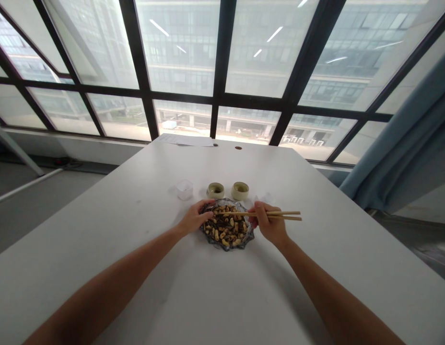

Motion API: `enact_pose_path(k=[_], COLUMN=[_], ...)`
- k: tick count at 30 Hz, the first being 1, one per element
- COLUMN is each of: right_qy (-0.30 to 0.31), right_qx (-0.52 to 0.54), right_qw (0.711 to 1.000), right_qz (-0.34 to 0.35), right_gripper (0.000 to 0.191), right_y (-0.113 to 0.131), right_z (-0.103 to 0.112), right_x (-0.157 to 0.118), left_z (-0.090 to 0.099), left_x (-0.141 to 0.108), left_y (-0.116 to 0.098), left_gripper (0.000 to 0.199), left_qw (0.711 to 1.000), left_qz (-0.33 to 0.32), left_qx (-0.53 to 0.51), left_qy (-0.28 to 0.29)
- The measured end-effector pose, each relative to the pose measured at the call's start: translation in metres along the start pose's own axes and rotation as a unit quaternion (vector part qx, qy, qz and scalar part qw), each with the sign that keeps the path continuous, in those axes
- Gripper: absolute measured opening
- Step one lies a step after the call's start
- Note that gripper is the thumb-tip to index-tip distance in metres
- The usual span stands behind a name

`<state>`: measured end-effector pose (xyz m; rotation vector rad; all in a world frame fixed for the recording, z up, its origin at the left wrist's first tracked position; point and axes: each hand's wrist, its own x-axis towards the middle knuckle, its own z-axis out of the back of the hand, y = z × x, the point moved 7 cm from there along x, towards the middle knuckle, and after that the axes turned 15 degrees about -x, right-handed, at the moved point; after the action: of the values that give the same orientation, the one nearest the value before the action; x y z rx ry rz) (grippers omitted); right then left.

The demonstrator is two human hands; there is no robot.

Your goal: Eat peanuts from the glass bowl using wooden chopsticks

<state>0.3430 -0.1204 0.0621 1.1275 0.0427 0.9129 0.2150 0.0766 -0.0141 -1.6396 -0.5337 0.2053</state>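
A glass dish (244,243) with a wavy rim sits on the white table, filled with peanuts in shells (226,243) mixed with dark, seed-like pieces. My left hand (194,218) grips the dish's left rim, thumb over the inside and fingers along the far edge. Wooden chopsticks (285,213) are held in my right hand (269,221) at the dish's right side. Their tips reach left over the pile, close to my left thumb; whether they pinch anything is too small to tell. Just behind the dish stand two small greenish cups, a left cup (216,190) and a right cup (240,190).
A small clear plastic box (184,189) stands left of the cups. Something crumpled and transparent (266,197) lies behind my right hand. Paper sheets (186,140) rest at the table's far edge, near the windows. A blue curtain (395,139) hangs at right.
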Motion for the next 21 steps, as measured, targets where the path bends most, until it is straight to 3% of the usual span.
enact_pose_path(k=[4, 9, 15, 21], right_qy=[-0.066, -0.072, -0.076, -0.091], right_qx=[0.078, 0.177, 0.252, 0.277], right_qw=[0.99, 0.965, 0.933, 0.923], right_qz=[-0.102, -0.178, -0.244, -0.251], right_gripper=[0.058, 0.059, 0.058, 0.057], right_y=[-0.018, -0.05, -0.081, -0.086], right_z=[0.005, 0.0, -0.001, 0.0], right_x=[0.003, 0.001, -0.022, -0.034], left_z=[0.001, 0.0, 0.005, 0.004], left_x=[0.001, 0.001, 0.004, 0.002], left_y=[0.0, -0.001, 0.004, 0.006], left_gripper=[0.053, 0.049, 0.048, 0.051], left_qw=[1.0, 1.0, 0.999, 1.0], left_qz=[0.003, 0.011, 0.009, -0.003], left_qx=[0.005, 0.003, -0.019, -0.006], left_qy=[-0.007, -0.012, -0.025, -0.025])
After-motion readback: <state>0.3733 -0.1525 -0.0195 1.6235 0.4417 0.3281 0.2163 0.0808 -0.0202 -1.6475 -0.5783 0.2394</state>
